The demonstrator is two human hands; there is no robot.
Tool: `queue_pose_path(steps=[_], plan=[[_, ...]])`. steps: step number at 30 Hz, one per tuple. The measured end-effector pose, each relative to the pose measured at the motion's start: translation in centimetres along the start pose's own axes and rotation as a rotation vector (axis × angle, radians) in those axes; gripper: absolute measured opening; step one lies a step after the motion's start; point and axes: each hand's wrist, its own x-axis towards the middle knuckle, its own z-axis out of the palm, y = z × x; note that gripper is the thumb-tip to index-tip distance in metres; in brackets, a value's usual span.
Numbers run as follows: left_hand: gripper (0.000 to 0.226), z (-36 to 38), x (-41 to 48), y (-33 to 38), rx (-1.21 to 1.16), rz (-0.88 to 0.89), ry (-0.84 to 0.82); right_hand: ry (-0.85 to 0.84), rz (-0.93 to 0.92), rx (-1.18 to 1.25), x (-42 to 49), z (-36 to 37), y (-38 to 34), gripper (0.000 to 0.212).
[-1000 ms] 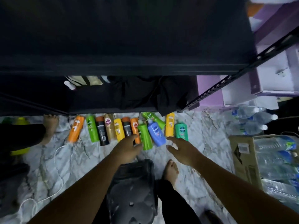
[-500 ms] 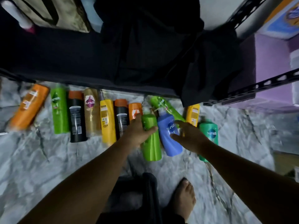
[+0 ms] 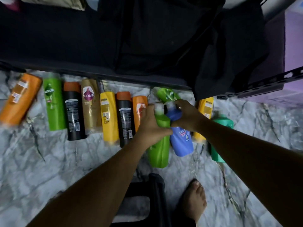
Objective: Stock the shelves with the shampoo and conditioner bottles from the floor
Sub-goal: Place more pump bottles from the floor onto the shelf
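Shampoo bottles (image 3: 109, 117) lay in a row on the floor (image 3: 49, 169) below the shelf (image 3: 57, 46); you were picking up, left hand (image 3: 150, 126) curled round the green bottle (image 3: 159, 149), right hand (image 3: 186, 115) round the blue bottle (image 3: 181, 141), so lifting both to the shelf probably came next.

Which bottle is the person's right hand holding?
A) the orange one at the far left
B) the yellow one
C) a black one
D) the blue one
D: the right hand curls round the top of the blue bottle, while the left hand grips the green bottle next to it.
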Motion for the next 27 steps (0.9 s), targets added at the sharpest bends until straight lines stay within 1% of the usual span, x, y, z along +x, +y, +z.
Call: queue_pose_path(steps=[2, 6, 9, 12, 13, 15, 16, 18, 21, 23, 27], plan=[[0.092, 0.3, -2.0, -0.3, -0.044, 0.058, -0.010, -0.008, -0.016, 0.045, 0.0, 0.1, 0.2, 0.079], [0.098, 0.6, -5.3, -1.6, -0.078, 0.111, 0.017, -0.020, -0.015, 0.031, -0.1, 0.5, 0.3, 0.094], [0.100, 0.8, -7.7, -3.0, -0.119, 0.062, 0.040, -0.044, -0.049, -0.027, -0.6, 0.9, 0.0, 0.092], [0.099, 0.6, -9.4, -3.7, -0.098, 0.009, 0.121, -0.072, -0.064, -0.046, -2.0, 1.2, -0.5, 0.092], [0.097, 0.4, -9.8, -3.8, -0.088, -0.001, 0.145, -0.068, -0.081, -0.043, -3.0, 1.3, -0.7, 0.086], [0.097, -0.2, -10.4, -4.1, -0.077, -0.039, 0.153, -0.049, -0.144, -0.024, -5.6, 1.5, -1.2, 0.066], [0.098, -0.6, -10.7, -4.2, -0.071, -0.056, 0.139, -0.032, -0.177, -0.003, -7.1, 1.7, -1.1, 0.062], [0.094, -1.3, -11.4, -4.6, -0.048, -0.038, 0.087, 0.033, -0.184, 0.084, -10.0, 2.6, -0.7, 0.062], [0.086, -1.8, -12.7, -5.0, 0.018, 0.027, 0.010, 0.171, -0.131, 0.220, -13.9, 3.8, -0.5, 0.066], [0.077, -1.8, -13.4, -5.1, 0.011, 0.071, -0.011, 0.233, -0.131, 0.275, -15.8, 4.8, -0.6, 0.066], [0.069, -1.7, -14.4, -4.8, -0.021, 0.188, -0.084, 0.281, -0.023, 0.305, -18.0, 6.8, 0.8, 0.063]])
